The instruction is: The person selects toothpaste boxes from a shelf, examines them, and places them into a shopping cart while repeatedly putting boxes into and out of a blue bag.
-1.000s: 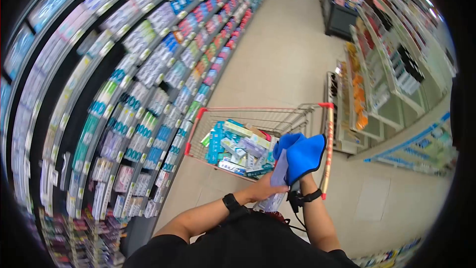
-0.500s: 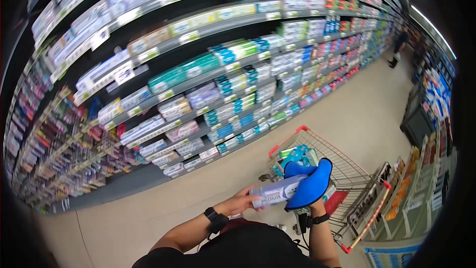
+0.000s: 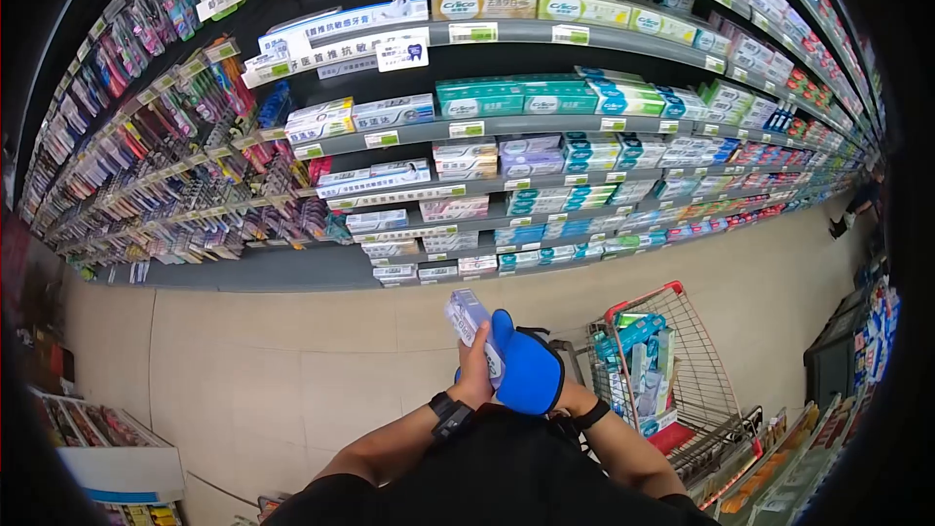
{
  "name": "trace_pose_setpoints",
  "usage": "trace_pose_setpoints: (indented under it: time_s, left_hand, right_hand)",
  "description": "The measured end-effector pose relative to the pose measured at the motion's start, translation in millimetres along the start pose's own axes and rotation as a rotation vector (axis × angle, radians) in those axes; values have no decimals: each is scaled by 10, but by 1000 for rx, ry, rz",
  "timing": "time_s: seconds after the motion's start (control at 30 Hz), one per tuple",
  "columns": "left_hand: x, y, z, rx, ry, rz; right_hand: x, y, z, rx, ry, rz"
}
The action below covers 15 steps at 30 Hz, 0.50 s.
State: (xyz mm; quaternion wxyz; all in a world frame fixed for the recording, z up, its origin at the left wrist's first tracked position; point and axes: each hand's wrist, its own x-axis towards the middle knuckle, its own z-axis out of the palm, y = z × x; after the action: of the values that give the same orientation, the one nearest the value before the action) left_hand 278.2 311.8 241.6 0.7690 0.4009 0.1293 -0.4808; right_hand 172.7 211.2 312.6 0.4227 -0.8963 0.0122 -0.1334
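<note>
My left hand [image 3: 474,368] is closed around a lilac toothpaste box [image 3: 468,308], its thumb lying along the near face. The box tilts, its far end pointing toward the shelves. A bright blue mitt [image 3: 531,372] with dark edging covers my right hand and rests against the box's right side. Another bit of blue shows just left of my left hand. Inside the mitt, my right fingers are hidden, so their grip does not show. To the right stands a wire shopping cart [image 3: 703,360] with red corners, holding several toothpaste boxes [image 3: 643,360].
Shelves of boxed toothpaste [image 3: 565,97] run along the far side. Hanging toothbrush packs [image 3: 156,127] fill racks at the left. A low white display stand [image 3: 127,468] is at the near left, and a shelf unit [image 3: 818,438] borders the right. A person's legs [image 3: 857,209] show far right.
My view has turned left, so shelves and cart sit farther right. The toothpaste box has swung from nearly level to pointing away from me, and the mitt has come closer to my body.
</note>
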Motion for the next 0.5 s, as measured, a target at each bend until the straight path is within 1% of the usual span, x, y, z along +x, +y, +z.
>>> trace_pose_setpoints:
  time_s: [0.03, 0.07, 0.1, 0.2, 0.23, 0.27, 0.33, 0.37, 0.47, 0.5]
  left_hand:
    - [6, 19, 44, 52, 29, 118]
    - [25, 62, 77, 103, 60, 239]
    - [80, 114, 71, 96, -31, 298]
    - [281, 190, 126, 174, -139, 498]
    - [317, 225, 187, 270, -164, 505]
    - [365, 223, 219, 372, -220, 495]
    - [381, 256, 397, 456, -374, 438]
    - [331, 294, 528, 518, -407, 382]
    - [373, 322, 739, 683, -612, 301]
    - [400, 306, 745, 720, -688, 167]
  right_hand:
    - [37, 28, -27, -122, -52, -19]
    - [70, 34, 16, -122, 27, -8]
    - [109, 16, 68, -121, 105, 1]
    - [302, -40, -10, 235, 180, 151]
    - [410, -62, 0, 532, 252, 194]
    - [453, -4, -36, 603, 273, 209]
    - [473, 191, -131, 620, 298, 212]
    - [470, 309, -201, 618, 312, 211]
    - [431, 660, -454, 614, 364, 224]
    - [444, 769, -529, 620, 380, 230]
